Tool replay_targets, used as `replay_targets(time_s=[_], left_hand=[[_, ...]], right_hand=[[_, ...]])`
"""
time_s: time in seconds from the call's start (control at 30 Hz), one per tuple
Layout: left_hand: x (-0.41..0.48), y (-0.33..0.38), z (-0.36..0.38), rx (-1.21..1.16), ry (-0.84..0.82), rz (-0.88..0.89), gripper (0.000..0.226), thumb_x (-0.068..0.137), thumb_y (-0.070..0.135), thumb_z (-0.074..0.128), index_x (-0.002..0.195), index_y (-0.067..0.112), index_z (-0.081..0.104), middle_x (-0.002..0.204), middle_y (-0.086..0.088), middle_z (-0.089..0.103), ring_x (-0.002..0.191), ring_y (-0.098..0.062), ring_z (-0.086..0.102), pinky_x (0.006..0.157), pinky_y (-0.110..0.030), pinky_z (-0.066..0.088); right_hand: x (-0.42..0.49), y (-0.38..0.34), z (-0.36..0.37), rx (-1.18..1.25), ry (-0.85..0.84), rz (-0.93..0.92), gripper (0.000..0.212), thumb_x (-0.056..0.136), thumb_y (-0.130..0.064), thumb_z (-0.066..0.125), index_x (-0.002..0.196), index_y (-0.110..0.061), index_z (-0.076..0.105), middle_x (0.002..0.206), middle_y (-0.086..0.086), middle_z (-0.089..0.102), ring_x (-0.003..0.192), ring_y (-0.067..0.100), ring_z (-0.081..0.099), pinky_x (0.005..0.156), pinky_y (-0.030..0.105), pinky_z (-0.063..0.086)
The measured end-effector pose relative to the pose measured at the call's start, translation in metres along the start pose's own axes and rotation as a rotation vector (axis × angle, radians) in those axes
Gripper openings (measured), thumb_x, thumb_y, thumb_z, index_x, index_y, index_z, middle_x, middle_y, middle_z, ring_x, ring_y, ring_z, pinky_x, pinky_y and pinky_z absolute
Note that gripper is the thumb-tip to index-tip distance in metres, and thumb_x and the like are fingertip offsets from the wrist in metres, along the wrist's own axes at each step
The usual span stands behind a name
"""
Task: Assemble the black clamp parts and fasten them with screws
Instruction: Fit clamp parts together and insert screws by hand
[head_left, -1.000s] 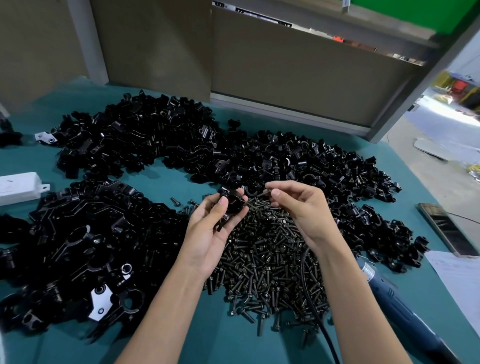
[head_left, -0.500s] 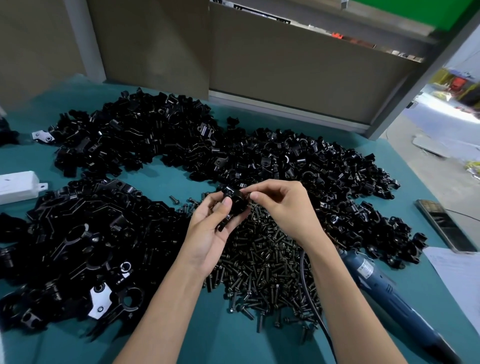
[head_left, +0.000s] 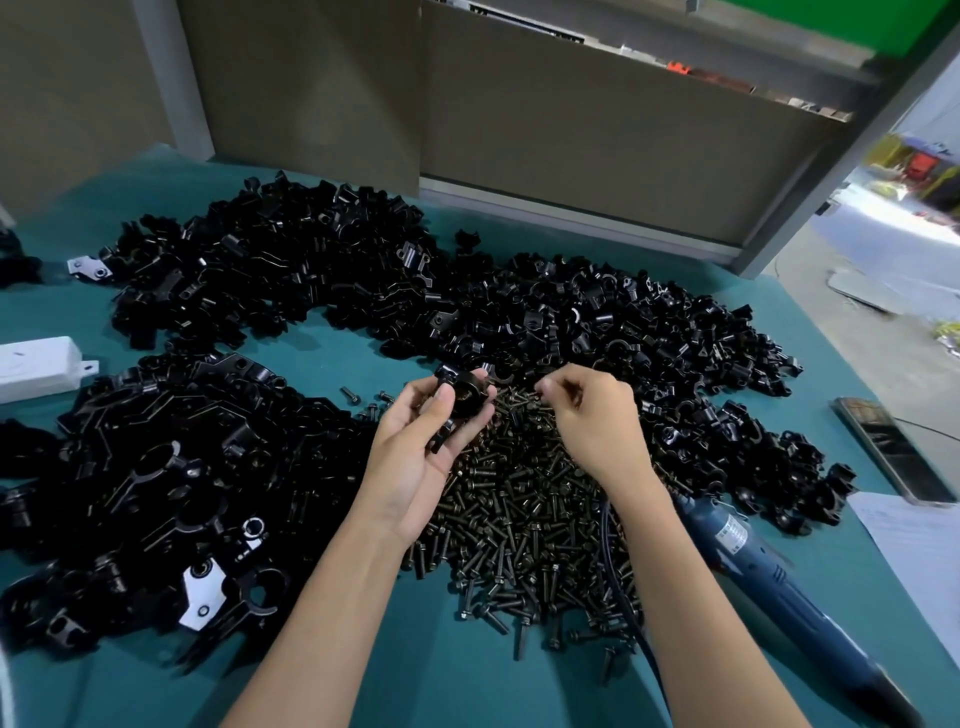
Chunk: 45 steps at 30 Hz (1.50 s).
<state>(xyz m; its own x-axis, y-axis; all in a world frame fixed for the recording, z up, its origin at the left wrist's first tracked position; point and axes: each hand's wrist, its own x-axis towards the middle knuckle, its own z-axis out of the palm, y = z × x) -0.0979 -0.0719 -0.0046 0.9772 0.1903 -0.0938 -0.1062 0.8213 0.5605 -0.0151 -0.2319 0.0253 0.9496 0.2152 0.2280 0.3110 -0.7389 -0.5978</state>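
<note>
My left hand (head_left: 415, 457) holds a black clamp assembly (head_left: 465, 408) between thumb and fingers, above the far-left edge of a pile of dark screws (head_left: 519, 519). My right hand (head_left: 592, 421) hovers to the right of the clamp, apart from it. Its fingers are curled, and the fingertips pinch a small screw at the top of the screw pile; the screw is mostly hidden. Heaps of loose black clamp parts lie at the back left (head_left: 270, 270), back right (head_left: 623, 322) and near left (head_left: 130, 467) on the teal table (head_left: 322, 691).
A blue electric screwdriver (head_left: 769, 577) lies at the right of the screws, its cable (head_left: 618, 571) running under my right forearm. A white box (head_left: 36, 366) sits at the left edge. A phone (head_left: 888, 447) and paper (head_left: 919, 540) lie at the right edge.
My right hand brought a screw to the clamp, then drew back to the right over the screw pile. My left hand kept hold of the clamp.
</note>
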Motion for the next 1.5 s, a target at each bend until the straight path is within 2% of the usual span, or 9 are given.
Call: replay_targets(time_s=[0.17, 0.33, 0.47, 0.63, 0.8, 0.9, 1.17, 1.33, 1.5], left_hand=[[0.000, 0.003, 0.002, -0.051, 0.046, 0.012, 0.038, 0.086, 0.013, 0.061, 0.120, -0.002, 0.052, 0.129, -0.028, 0.062, 0.116, -0.038, 0.066, 0.090, -0.038, 0.059], [0.000, 0.005, 0.001, -0.052, 0.049, 0.020, 0.039, 0.086, 0.013, 0.060, 0.121, -0.002, 0.052, 0.131, -0.028, 0.061, 0.117, -0.038, 0.065, 0.092, -0.038, 0.058], [0.001, 0.005, 0.001, -0.044, 0.047, 0.023, 0.034, 0.086, 0.013, 0.060, 0.116, -0.001, 0.053, 0.134, -0.029, 0.058, 0.119, -0.038, 0.064, 0.091, -0.038, 0.058], [0.001, 0.005, 0.001, -0.050, 0.047, 0.023, 0.038, 0.087, 0.013, 0.060, 0.121, -0.001, 0.051, 0.136, -0.030, 0.056, 0.119, -0.038, 0.063, 0.091, -0.038, 0.058], [0.001, 0.005, 0.000, -0.054, 0.049, 0.028, 0.032, 0.088, 0.012, 0.059, 0.116, -0.003, 0.054, 0.130, -0.028, 0.062, 0.115, -0.037, 0.066, 0.090, -0.038, 0.059], [0.001, 0.004, -0.001, -0.048, 0.052, 0.029, 0.034, 0.086, 0.012, 0.060, 0.117, -0.002, 0.054, 0.129, -0.027, 0.062, 0.114, -0.036, 0.067, 0.090, -0.038, 0.059], [0.003, 0.003, -0.003, -0.025, 0.047, 0.033, 0.032, 0.087, 0.013, 0.061, 0.115, -0.002, 0.055, 0.126, -0.026, 0.065, 0.116, -0.037, 0.065, 0.092, -0.039, 0.058], [0.004, 0.003, -0.004, -0.035, 0.047, 0.035, 0.034, 0.087, 0.013, 0.061, 0.117, -0.002, 0.054, 0.125, -0.026, 0.066, 0.115, -0.037, 0.066, 0.092, -0.039, 0.058], [0.005, 0.002, -0.006, -0.037, 0.034, 0.035, 0.031, 0.088, 0.012, 0.061, 0.115, -0.002, 0.055, 0.121, -0.024, 0.068, 0.115, -0.038, 0.066, 0.090, -0.038, 0.058]], right_hand=[[0.001, 0.004, 0.011, -0.113, -0.108, 0.026, 0.012, 0.092, -0.013, 0.066, 0.101, -0.017, 0.074, 0.085, -0.007, 0.068, 0.082, 0.013, 0.062, 0.076, 0.032, 0.054], [0.001, -0.001, 0.018, -0.174, -0.158, 0.004, 0.015, 0.090, -0.013, 0.067, 0.100, -0.020, 0.075, 0.085, -0.010, 0.068, 0.100, 0.018, 0.060, 0.082, 0.037, 0.055], [0.002, 0.000, 0.017, -0.159, -0.191, 0.006, 0.016, 0.088, -0.019, 0.073, 0.103, -0.022, 0.075, 0.089, -0.009, 0.069, 0.096, 0.014, 0.061, 0.082, 0.037, 0.055], [0.003, 0.005, 0.019, -0.124, -0.170, 0.011, 0.005, 0.089, -0.024, 0.072, 0.093, -0.025, 0.075, 0.084, -0.011, 0.067, 0.093, 0.015, 0.060, 0.077, 0.034, 0.054], [0.007, 0.003, 0.022, -0.141, -0.154, 0.047, 0.018, 0.090, -0.044, 0.069, 0.085, -0.027, 0.072, 0.066, -0.016, 0.056, 0.063, 0.005, 0.054, 0.057, 0.025, 0.043], [0.010, 0.003, 0.023, -0.123, -0.159, 0.065, 0.014, 0.091, -0.036, 0.071, 0.083, -0.025, 0.070, 0.069, -0.009, 0.060, 0.066, 0.013, 0.058, 0.063, 0.029, 0.049], [0.012, -0.001, 0.022, -0.113, -0.197, 0.075, 0.006, 0.088, -0.028, 0.073, 0.086, -0.024, 0.077, 0.076, -0.009, 0.067, 0.073, 0.012, 0.065, 0.066, 0.029, 0.054], [0.008, 0.001, 0.023, -0.075, -0.187, 0.034, 0.005, 0.085, -0.027, 0.076, 0.082, -0.027, 0.073, 0.070, -0.017, 0.061, 0.061, -0.001, 0.054, 0.063, 0.024, 0.047], [0.007, -0.002, 0.025, -0.116, -0.180, 0.015, 0.005, 0.084, -0.025, 0.075, 0.084, -0.030, 0.076, 0.074, -0.017, 0.063, 0.076, 0.006, 0.063, 0.069, 0.027, 0.053]])
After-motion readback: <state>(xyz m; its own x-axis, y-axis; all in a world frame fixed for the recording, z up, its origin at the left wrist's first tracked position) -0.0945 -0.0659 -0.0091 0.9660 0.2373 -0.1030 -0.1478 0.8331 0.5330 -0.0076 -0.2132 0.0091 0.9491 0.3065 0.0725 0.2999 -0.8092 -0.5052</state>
